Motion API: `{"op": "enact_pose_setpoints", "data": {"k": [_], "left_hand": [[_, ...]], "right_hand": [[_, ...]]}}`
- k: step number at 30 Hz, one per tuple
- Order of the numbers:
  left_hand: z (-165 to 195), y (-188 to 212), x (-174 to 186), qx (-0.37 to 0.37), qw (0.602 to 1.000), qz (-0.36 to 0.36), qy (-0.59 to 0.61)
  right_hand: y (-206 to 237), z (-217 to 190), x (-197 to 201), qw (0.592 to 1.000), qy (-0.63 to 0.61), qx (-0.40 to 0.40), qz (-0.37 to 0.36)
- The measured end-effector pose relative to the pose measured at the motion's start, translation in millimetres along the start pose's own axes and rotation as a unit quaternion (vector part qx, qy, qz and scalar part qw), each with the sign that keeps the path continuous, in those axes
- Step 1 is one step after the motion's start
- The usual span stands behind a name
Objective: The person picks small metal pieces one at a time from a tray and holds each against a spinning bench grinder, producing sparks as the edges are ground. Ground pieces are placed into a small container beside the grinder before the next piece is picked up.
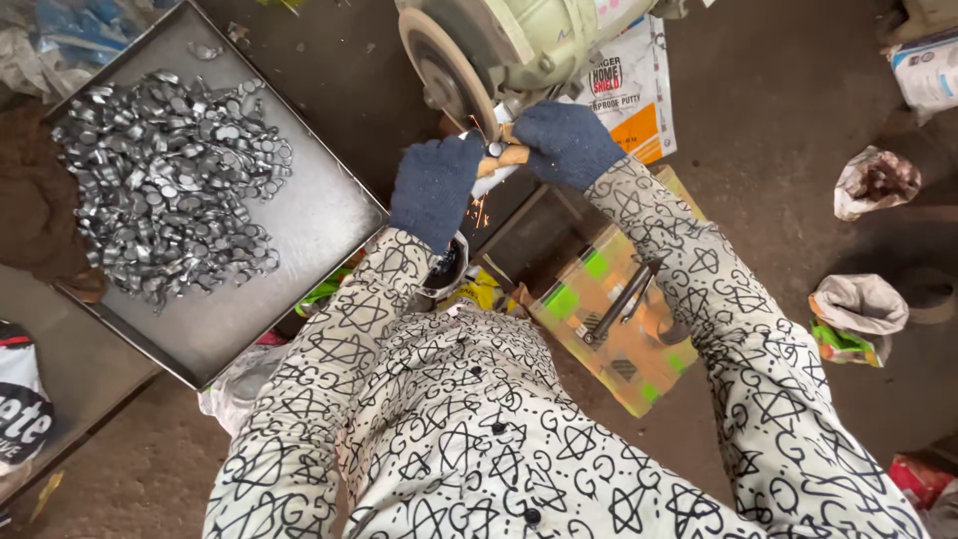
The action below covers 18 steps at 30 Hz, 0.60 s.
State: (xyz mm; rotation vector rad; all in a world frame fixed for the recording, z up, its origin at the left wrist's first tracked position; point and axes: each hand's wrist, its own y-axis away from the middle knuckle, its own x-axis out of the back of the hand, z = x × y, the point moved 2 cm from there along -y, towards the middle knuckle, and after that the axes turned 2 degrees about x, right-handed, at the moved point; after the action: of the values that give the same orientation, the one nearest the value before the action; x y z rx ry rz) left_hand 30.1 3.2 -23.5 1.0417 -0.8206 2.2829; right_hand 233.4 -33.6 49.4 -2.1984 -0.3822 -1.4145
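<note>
Head view, looking straight down past a patterned shirt. Both hands in dark blue knit gloves, brought close together at the grinding wheel (446, 70). Left hand (436, 188) and right hand (565, 143) both pinch one small metal piece on a wooden holder (502, 154), pressed to the wheel's rim; a few sparks fall just below, so contact looks real. The two-handed grip probably steadies the piece against the wheel's pull, and the wooden holder likely keeps fingers off the hot metal. Left of the hands, a flat metal tray (299, 230) holds a heap of small shiny metal pieces (165, 180), set within easy reach of the left arm. Packages: a white sack with an orange panel (634, 100) lies flat under the grinder motor; a green-and-orange printed box (624, 344) sits below the right forearm with a dark metal rod (619, 304) on top; two crumpled white bags (868, 304) lie on the ground to the right, one showing dark contents; a black-and-white sack (20, 409) at the left edge.
</note>
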Motion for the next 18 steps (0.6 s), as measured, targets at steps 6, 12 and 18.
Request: {"op": "enact_pose_setpoints", "data": {"k": [6,12,18], "left_hand": [[15.1,9.0,26.9,0.036,0.998,-0.009,0.043],[10.6,69.6,89.1,-0.033,0.992,-0.003,0.119],[-145.2,109.1,161.8,0.19,0.897,0.061,-0.394]], "right_hand": [[35.7,-55.5,-41.6,0.897,-0.168,-0.348,0.214],[84.6,-158.8,-141.9,0.308,-0.731,-0.497,0.351],[71.9,-179.5,-192.8,0.511,-0.613,-0.571,0.191]]}}
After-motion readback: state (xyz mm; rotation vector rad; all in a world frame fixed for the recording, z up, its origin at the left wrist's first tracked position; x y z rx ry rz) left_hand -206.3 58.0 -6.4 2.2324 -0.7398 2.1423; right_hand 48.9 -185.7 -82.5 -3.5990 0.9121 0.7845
